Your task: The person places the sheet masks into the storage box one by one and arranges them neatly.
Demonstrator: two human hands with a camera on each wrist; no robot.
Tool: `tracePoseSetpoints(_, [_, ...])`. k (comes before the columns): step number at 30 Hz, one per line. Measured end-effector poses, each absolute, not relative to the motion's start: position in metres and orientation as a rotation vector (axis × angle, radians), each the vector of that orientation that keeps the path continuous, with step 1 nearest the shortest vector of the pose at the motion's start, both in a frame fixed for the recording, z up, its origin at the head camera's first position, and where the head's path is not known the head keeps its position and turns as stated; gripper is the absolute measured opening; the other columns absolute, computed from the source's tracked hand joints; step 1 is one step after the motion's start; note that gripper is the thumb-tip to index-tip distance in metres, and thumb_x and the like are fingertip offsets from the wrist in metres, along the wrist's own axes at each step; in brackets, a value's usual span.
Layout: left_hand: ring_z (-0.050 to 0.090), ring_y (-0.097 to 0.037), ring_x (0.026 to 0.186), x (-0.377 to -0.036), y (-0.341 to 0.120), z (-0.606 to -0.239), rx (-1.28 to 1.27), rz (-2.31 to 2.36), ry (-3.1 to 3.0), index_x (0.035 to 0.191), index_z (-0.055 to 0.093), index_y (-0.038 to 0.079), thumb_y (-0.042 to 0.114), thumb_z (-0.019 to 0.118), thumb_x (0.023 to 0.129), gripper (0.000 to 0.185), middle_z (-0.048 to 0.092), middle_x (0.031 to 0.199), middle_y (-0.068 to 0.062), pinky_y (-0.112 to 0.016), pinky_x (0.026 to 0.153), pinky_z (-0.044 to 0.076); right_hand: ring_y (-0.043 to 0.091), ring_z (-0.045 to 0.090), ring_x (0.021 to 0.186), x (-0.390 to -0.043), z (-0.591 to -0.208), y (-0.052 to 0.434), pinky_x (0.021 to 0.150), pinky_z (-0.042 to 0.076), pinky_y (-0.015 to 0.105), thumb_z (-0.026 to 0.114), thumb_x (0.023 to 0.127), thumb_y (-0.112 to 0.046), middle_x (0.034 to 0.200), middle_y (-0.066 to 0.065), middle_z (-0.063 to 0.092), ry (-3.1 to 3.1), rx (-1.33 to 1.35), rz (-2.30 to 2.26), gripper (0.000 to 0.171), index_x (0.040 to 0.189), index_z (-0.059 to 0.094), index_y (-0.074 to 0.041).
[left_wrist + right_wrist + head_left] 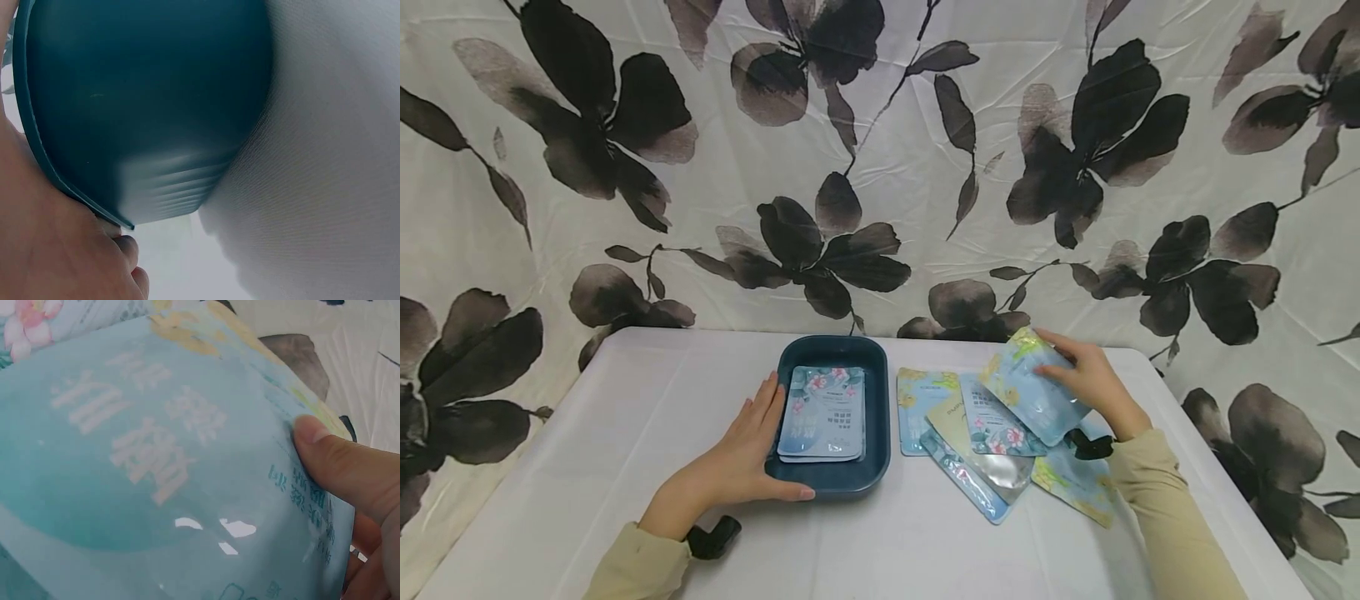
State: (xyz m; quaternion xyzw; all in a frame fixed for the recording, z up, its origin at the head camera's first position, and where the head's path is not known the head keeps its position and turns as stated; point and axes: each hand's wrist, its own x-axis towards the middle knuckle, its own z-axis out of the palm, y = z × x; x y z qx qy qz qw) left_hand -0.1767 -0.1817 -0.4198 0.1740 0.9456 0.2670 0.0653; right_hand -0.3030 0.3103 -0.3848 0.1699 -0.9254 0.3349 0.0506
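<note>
A dark teal tray [876,433] sits mid-table with a stack of light blue flowered sachets [824,412] inside. My left hand [747,457] grips its near-left rim, thumb along the front edge; the left wrist view shows the tray's outer wall [144,106] against my palm. My right hand [1086,377] holds a light blue sachet [1028,383] tilted up above a loose pile of sachets [992,442]. In the right wrist view that sachet [144,456] fills the frame with my thumb [340,459] pressed on it.
The white table [625,433] is backed by a cream curtain with dark flower prints [880,167]. The loose sachets spread from the tray's right side toward the table's right edge. Bare cloth lies left of the tray and along the front.
</note>
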Motion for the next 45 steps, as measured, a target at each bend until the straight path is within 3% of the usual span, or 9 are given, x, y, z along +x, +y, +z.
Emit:
tracePoseSetpoints(2, [-0.005, -0.037, 0.151, -0.176, -0.181, -0.42, 0.523, 0.804, 2.855, 0.156, 0.004, -0.007, 0.079, 0.076, 0.06, 0.147, -0.011, 0.164, -0.02, -0.062, 0.117, 0.005, 0.045, 0.049, 0.127, -0.303, -0.386, 0.312, 0.102, 0.042, 0.057, 0.077, 0.086, -0.006, 0.142, 0.024, 0.05, -2.778, 0.527, 1.054, 0.062, 0.144, 0.053, -0.006])
tracePoseSetpoints(5, [-0.005, -0.036, 0.151, -0.176, -0.181, -0.419, 0.519, 0.806, 2.859, 0.156, 0.005, -0.007, 0.079, 0.076, 0.059, 0.147, -0.01, 0.164, -0.02, -0.061, 0.117, 0.005, 0.032, 0.053, 0.127, -0.303, -0.389, 0.313, 0.103, 0.046, 0.035, 0.077, 0.087, -0.008, 0.138, 0.018, 0.056, -2.729, 0.537, 1.095, 0.055, 0.139, 0.059, -0.008])
tracePoseSetpoints(8, [-0.006, -0.035, 0.151, -0.175, -0.18, -0.419, 0.512, 0.807, 2.858, 0.156, 0.005, -0.006, 0.079, 0.076, 0.059, 0.147, -0.01, 0.164, -0.019, -0.061, 0.117, 0.005, 0.013, 0.057, 0.121, -0.303, -0.39, 0.315, 0.095, 0.042, 0.012, 0.076, 0.088, -0.009, 0.129, 0.017, 0.064, -2.691, 0.53, 1.189, 0.04, 0.127, 0.068, -0.004])
tracePoseSetpoints(10, [-0.006, -0.035, 0.151, -0.174, -0.179, -0.419, 0.511, 0.807, 2.859, 0.156, 0.005, -0.006, 0.079, 0.076, 0.059, 0.147, -0.01, 0.164, -0.019, -0.061, 0.117, 0.005, 0.007, 0.057, 0.115, -0.302, -0.39, 0.315, 0.088, 0.042, 0.008, 0.075, 0.089, -0.011, 0.125, 0.018, 0.066, -2.683, 0.498, 1.25, 0.033, 0.121, 0.071, -0.002])
tracePoseSetpoints(15, [-0.006, -0.036, 0.151, -0.173, -0.179, -0.419, 0.509, 0.811, 2.857, 0.156, 0.005, -0.007, 0.079, 0.076, 0.059, 0.147, -0.01, 0.164, -0.02, -0.061, 0.117, 0.004, 0.013, 0.055, 0.118, -0.296, -0.385, 0.313, 0.085, 0.045, 0.015, 0.073, 0.092, -0.024, 0.132, 0.016, 0.063, -2.707, 0.309, 1.397, 0.038, 0.124, 0.069, -0.004])
tracePoseSetpoints(22, [-0.006, -0.036, 0.151, -0.172, -0.178, -0.42, 0.506, 0.812, 2.858, 0.156, 0.004, -0.007, 0.078, 0.077, 0.059, 0.147, -0.011, 0.164, -0.02, -0.061, 0.118, 0.004, 0.004, 0.06, 0.089, -0.295, -0.375, 0.306, 0.067, 0.055, 0.023, 0.068, 0.096, -0.025, 0.144, 0.02, 0.05, -2.648, 0.154, 1.679, 0.047, 0.136, 0.059, -0.001])
tracePoseSetpoints(29, [-0.005, -0.036, 0.151, -0.172, -0.177, -0.42, 0.506, 0.789, 2.867, 0.156, 0.005, -0.007, 0.08, 0.075, 0.06, 0.147, -0.011, 0.164, -0.019, -0.061, 0.118, 0.005, 0.0, 0.06, 0.095, -0.288, -0.364, 0.294, 0.074, 0.054, 0.017, 0.064, 0.099, -0.017, 0.149, 0.024, 0.042, -2.566, 0.099, 1.95, 0.05, 0.142, 0.05, 0.004])
tracePoseSetpoints(36, [-0.005, -0.036, 0.151, -0.172, -0.177, -0.422, 0.51, 0.795, 2.871, 0.156, 0.005, -0.007, 0.08, 0.076, 0.059, 0.148, -0.011, 0.164, -0.019, -0.061, 0.118, 0.005, 0.008, 0.068, 0.086, -0.281, -0.355, 0.278, 0.071, 0.057, 0.022, 0.064, 0.098, -0.015, 0.133, 0.007, 0.051, -2.375, 0.033, 2.331, 0.045, 0.142, 0.055, -0.006])
tracePoseSetpoints(45, [-0.006, -0.035, 0.151, -0.171, -0.175, -0.423, 0.501, 0.78, 2.878, 0.156, 0.004, -0.006, 0.081, 0.075, 0.058, 0.149, -0.012, 0.164, -0.018, -0.06, 0.118, 0.005, 0.009, 0.065, 0.103, -0.276, -0.344, 0.252, 0.078, 0.056, 0.022, 0.055, 0.102, -0.006, 0.159, 0.017, 0.022, -2.231, 0.178, 2.61, 0.052, 0.151, 0.038, -0.001])
